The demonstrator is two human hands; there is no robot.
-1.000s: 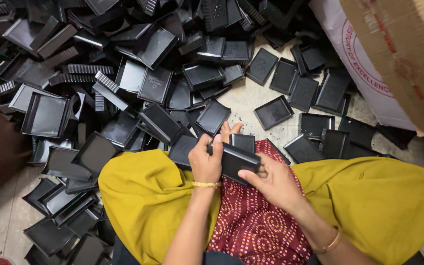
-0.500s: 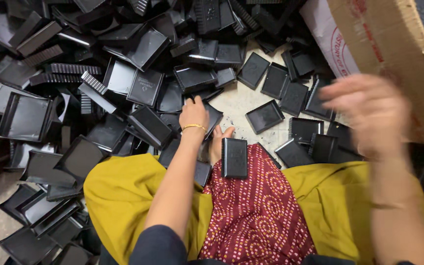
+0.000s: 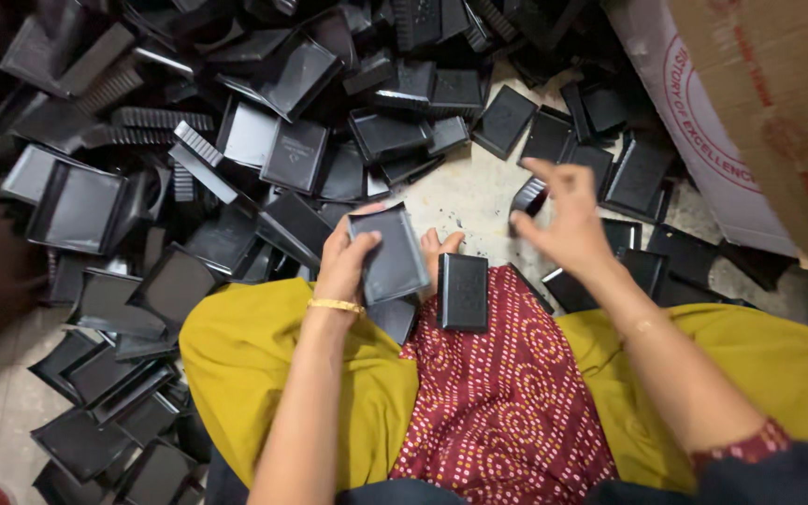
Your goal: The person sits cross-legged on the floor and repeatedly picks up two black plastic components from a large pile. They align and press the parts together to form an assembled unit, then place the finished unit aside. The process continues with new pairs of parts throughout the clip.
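My left hand (image 3: 346, 260) holds a flat black plastic tray piece (image 3: 388, 254) tilted up just in front of my knees. My right hand (image 3: 565, 222) is raised above the floor with its fingers pinched around a small black piece (image 3: 527, 196). A black rectangular box (image 3: 463, 291) lies on the red patterned cloth (image 3: 507, 393) over my lap, between the two hands. My toes (image 3: 441, 247) show just behind that box.
A big heap of black plastic trays and lids (image 3: 264, 131) covers the floor ahead and to the left. More black pieces (image 3: 638, 173) lie to the right near a cardboard box (image 3: 778, 103). My yellow-clad knees (image 3: 245, 355) spread to both sides.
My left hand has picked a black tray off the pile and drawn it back toward my lap. My right hand has come down from the right, holding a small black piece.
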